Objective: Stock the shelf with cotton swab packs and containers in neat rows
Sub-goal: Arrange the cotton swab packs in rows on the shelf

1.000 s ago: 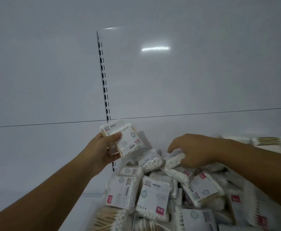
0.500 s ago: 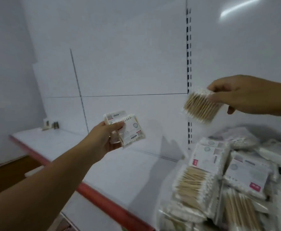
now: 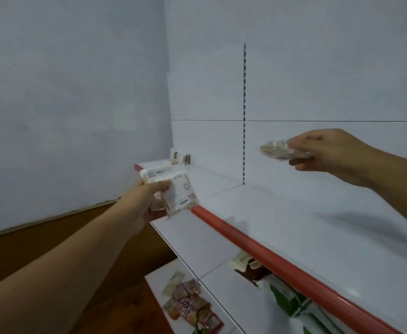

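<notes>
Nearest me, at six o'clock, a lower shelf (image 3: 226, 295) is carrying other goods, reddish packets (image 3: 190, 304) and something green (image 3: 287, 302), which I am judging to be no part of this job. Just above them the red edge strip (image 3: 258, 247) of the shelf (image 3: 306, 225) I am stocking is running from the middle down toward five o'clock. At eight o'clock my left hand (image 3: 147, 201) is gripping a small stack of cotton swab packs (image 3: 176, 191), thumb on top and fingers curled beneath, and is holding it in the air over the near end of that strip, not touching the board. Farther out, at three o'clock, my right hand (image 3: 328, 153) is pinching one more swab pack (image 3: 277, 150) between thumb and fingers above the board; it is blurring, so I am only guessing it is the wooden-stick kind. Beyond both hands, at about ten o'clock, a few small items (image 3: 179, 157) are standing in the far corner against the back panel (image 3: 318, 80), too small for me to name. I am seeing no swab pack set down anywhere on the white board, so I am judging the stocking to be barely begun: no row is started, and every pack in my hands is waiting to be placed and squared up.
</notes>
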`<state>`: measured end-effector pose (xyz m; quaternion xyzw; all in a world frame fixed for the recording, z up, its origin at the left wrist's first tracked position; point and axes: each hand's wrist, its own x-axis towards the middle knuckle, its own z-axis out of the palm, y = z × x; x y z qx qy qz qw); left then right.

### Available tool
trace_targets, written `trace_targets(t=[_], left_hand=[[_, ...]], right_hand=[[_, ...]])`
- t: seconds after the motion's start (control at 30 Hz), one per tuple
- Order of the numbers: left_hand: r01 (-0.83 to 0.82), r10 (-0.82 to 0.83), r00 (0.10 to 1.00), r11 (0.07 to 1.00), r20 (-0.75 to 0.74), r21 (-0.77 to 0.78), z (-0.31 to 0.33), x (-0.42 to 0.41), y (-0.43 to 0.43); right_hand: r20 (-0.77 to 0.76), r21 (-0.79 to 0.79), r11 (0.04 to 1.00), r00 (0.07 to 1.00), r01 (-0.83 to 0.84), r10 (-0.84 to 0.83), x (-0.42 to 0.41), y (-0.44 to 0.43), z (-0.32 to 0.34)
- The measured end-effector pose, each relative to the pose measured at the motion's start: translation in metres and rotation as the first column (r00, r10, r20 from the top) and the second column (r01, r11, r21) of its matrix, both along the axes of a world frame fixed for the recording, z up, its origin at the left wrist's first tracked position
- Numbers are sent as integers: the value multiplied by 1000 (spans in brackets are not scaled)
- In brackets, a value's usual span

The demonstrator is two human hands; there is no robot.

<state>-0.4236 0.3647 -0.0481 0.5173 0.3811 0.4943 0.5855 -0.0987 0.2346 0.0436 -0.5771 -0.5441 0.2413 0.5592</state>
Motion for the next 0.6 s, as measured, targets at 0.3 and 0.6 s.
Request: trace_targets(t=[0.3, 0.6], left_hand=[[-16, 19, 998, 998, 54, -60, -38, -56, 112], [-42, 42, 999, 997, 2, -64, -62, -83, 252]], right_hand=[[-127, -66, 997, 992, -24, 16, -61, 163, -49], [-224, -92, 992, 972, -89, 67, -100, 381, -85]])
